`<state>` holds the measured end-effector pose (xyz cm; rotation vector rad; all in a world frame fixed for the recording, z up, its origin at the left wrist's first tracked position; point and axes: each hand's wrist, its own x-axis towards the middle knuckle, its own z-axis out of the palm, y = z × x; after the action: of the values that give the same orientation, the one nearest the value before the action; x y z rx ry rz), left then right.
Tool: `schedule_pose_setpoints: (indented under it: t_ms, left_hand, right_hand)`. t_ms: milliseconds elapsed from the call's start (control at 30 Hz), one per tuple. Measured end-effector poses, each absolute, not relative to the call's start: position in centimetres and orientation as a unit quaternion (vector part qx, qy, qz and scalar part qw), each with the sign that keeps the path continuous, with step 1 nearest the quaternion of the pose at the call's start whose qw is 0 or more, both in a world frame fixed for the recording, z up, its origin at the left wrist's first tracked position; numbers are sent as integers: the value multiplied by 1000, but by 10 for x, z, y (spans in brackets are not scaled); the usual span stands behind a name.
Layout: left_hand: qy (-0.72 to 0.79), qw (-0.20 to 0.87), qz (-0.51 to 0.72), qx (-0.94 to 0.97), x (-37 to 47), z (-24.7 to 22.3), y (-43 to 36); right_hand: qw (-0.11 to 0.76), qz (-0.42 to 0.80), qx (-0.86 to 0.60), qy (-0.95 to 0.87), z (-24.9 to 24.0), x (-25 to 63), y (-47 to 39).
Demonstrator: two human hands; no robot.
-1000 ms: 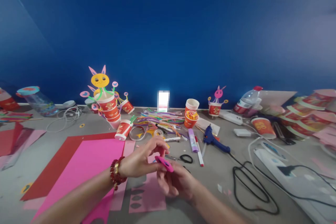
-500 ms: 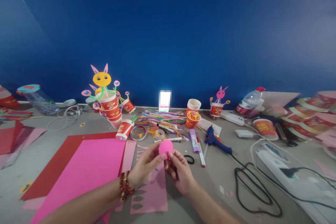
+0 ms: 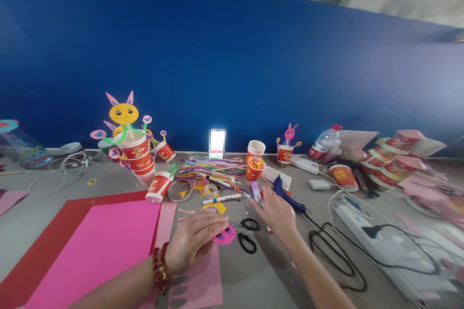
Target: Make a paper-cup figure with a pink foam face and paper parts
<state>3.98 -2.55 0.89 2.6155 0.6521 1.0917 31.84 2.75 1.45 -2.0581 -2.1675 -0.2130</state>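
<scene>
Fingertips of my left hand (image 3: 197, 241) rest over the upper left part of a pink paper disc (image 3: 225, 235). This disc carries dark oval eyes and small drawn marks; the hand covers some of it, and my thumb is mostly hidden. Further right, my right hand (image 3: 277, 210) has its thumb and index finger closed round the lower end of a purple glue stick (image 3: 255, 188). Black-handled scissors (image 3: 247, 243) lie beside the disc. Below my left hand is a pink sheet (image 3: 210, 280) with cut-out holes.
Pink and red sheets (image 3: 97, 241) cover the left side. Behind are a white marker (image 3: 222, 199), tape rolls, pipe cleaners (image 3: 206, 168) and decorated cups (image 3: 135, 154). To the right lie a blue glue gun (image 3: 288, 196), its looping cable and a white power strip (image 3: 384, 246).
My hands have parted. The disc stays with my left hand, lower and with its face side showing. My right hand has left it and moved right to the glue stick, uncovering the scissors.
</scene>
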Motion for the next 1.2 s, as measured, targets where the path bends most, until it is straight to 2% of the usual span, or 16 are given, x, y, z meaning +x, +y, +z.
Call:
schedule_pose_setpoints:
  t_ms: [100, 300, 400, 500, 600, 733, 867, 933, 1000, 1033, 1100, 1133, 1200]
  left_hand:
    - [223, 92, 351, 905, 40, 6, -24]
    - [257, 38, 283, 923, 38, 24, -22]
    - [274, -27, 238, 931, 46, 42, -21]
    - [277, -39, 187, 942, 58, 50, -21]
    - [270, 6, 152, 951, 63, 50, -25]
    - [275, 89, 206, 935, 60, 57, -36]
    - [226, 318, 271, 880, 57, 73, -47]
    - [219, 452, 263, 824, 54, 76, -53]
    - [205, 568, 220, 766, 47, 72, -61]
    - [173, 615, 193, 744, 42, 68, -66]
    - [152, 603, 226, 750, 29, 58, -72]
    - [167, 561, 235, 776, 22, 53, -73]
    - [275, 451, 260, 808, 9, 44, -64]
  right_hand:
    - [39, -61, -684, -725, 7, 313, 41]
    - [60, -44, -687, -723, 34, 320, 24]
    - [152, 98, -594, -784, 62, 315, -5]
    - [213, 271, -476, -809, 82, 297, -27]
    - [292, 333, -447, -777, 86, 279, -34]
    - [421, 447, -418, -670, 70, 256, -34]
    - [457, 564, -407, -554, 53, 229, -43]
    - [464, 608, -409, -498, 53, 227, -45]
    - [514, 616, -402, -441, 62, 243, -39]
    - [574, 587, -399, -408, 69, 256, -33]
    - [696, 515, -375, -333, 85, 287, -18]
    - [734, 489, -358, -307, 90, 300, -10]
    - [755, 463, -353, -303, 94, 313, 0]
